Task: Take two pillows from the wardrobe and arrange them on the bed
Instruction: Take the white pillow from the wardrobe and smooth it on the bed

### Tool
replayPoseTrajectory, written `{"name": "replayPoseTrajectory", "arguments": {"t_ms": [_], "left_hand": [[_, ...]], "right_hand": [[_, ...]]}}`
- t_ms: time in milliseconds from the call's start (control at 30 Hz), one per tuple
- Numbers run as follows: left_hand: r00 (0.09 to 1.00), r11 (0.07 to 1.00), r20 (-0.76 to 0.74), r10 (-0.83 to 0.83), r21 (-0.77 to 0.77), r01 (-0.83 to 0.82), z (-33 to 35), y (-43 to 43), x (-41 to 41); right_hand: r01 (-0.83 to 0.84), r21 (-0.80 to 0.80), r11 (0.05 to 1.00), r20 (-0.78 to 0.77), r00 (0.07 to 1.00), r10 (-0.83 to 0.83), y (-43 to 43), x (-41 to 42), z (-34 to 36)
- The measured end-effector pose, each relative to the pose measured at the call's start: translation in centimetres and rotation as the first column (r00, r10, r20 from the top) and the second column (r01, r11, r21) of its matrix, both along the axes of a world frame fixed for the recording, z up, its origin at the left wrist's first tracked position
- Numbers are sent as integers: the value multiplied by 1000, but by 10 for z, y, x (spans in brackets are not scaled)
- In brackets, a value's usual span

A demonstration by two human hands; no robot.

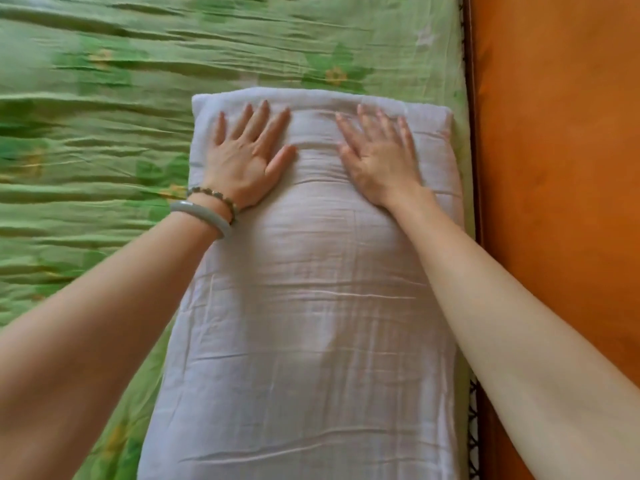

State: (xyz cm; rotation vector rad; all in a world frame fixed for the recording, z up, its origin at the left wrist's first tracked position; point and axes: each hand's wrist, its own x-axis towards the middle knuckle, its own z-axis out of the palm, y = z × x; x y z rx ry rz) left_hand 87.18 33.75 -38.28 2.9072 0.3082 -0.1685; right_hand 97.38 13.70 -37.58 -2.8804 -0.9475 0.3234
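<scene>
A long white pillow [304, 306] with a crinkled cover lies flat on the bed [104, 98], along the bed's right edge next to the wooden headboard. My left hand [247, 157] rests palm down on the pillow's far left part, fingers spread, with two bracelets at the wrist. On the far right part lies my right hand [379, 161], also flat with fingers apart. Neither hand grips anything. Only one pillow is in view.
The bed is covered with a wrinkled green sheet with a floral print, stretching to the left and far side. An orange-brown wooden headboard [561, 168] runs down the right side, close against the pillow.
</scene>
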Motion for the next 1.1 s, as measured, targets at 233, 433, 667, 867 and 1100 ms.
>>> {"name": "replayPoseTrajectory", "arguments": {"t_ms": [233, 433, 667, 867, 1100], "left_hand": [[967, 968, -84, 243, -41, -247, -6, 51, -49], [957, 998, 289, 38, -50, -24, 45, -33, -43], [992, 998, 117, -54, -33, 58, 5, -61, -100], [1000, 999, 19, -12, 29, 12, -16, -26, -132], [988, 988, -23, 150, -19, -150, 23, -16, -161]], "right_hand": [[457, 38, 888, -115, 885, -451, -75, 21, 4], [70, 280, 957, 158, 980, -118, 4, -61, 40], [-109, -14, 994, 130, 985, 110, -7, -120, 7], [151, 31, 988, 51, 987, -152, -73, -106, -8], [472, 19, 881, -35, 881, -472, -118, -103, 24]]}}
